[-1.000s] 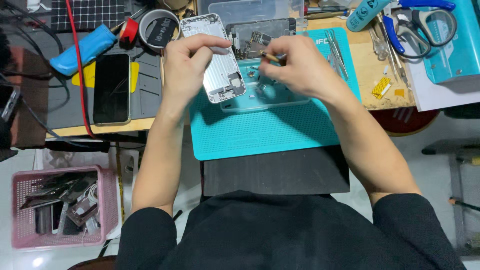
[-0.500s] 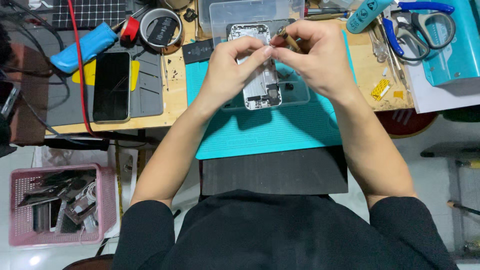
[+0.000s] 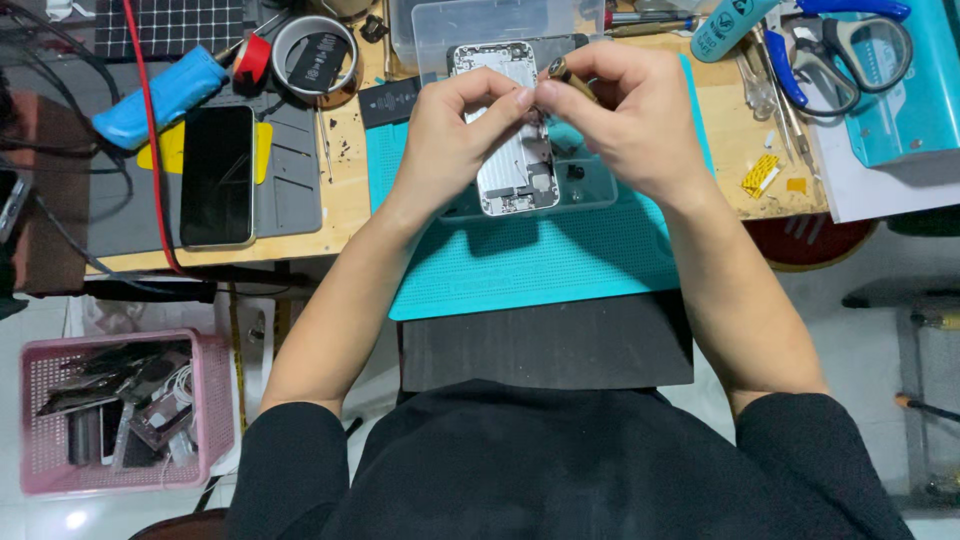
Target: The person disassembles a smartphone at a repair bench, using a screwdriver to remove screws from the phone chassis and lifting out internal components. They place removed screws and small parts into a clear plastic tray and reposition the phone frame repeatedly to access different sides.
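A silver phone housing (image 3: 512,130), opened and stripped, lies on a clear plastic tray (image 3: 590,190) over the teal work mat (image 3: 540,265). My left hand (image 3: 450,135) rests over the housing's left side, thumb and forefinger pinched at its middle. My right hand (image 3: 625,115) meets it from the right and grips a small brass-tipped screwdriver (image 3: 562,72) whose end sticks out above the fingers. What sits between the left fingertips is too small to tell.
A black phone (image 3: 217,175) lies on a grey mat (image 3: 290,190) at the left, near a tape roll (image 3: 315,55) and blue tool (image 3: 160,95). Scissors (image 3: 850,45), tweezers and a teal box (image 3: 915,90) stand right. A pink basket (image 3: 120,410) of parts sits on the floor.
The housing went from my left hand's grip at the mat's left onto the clear tray. Both hands have drawn together above it, with the screwdriver now in my right hand.
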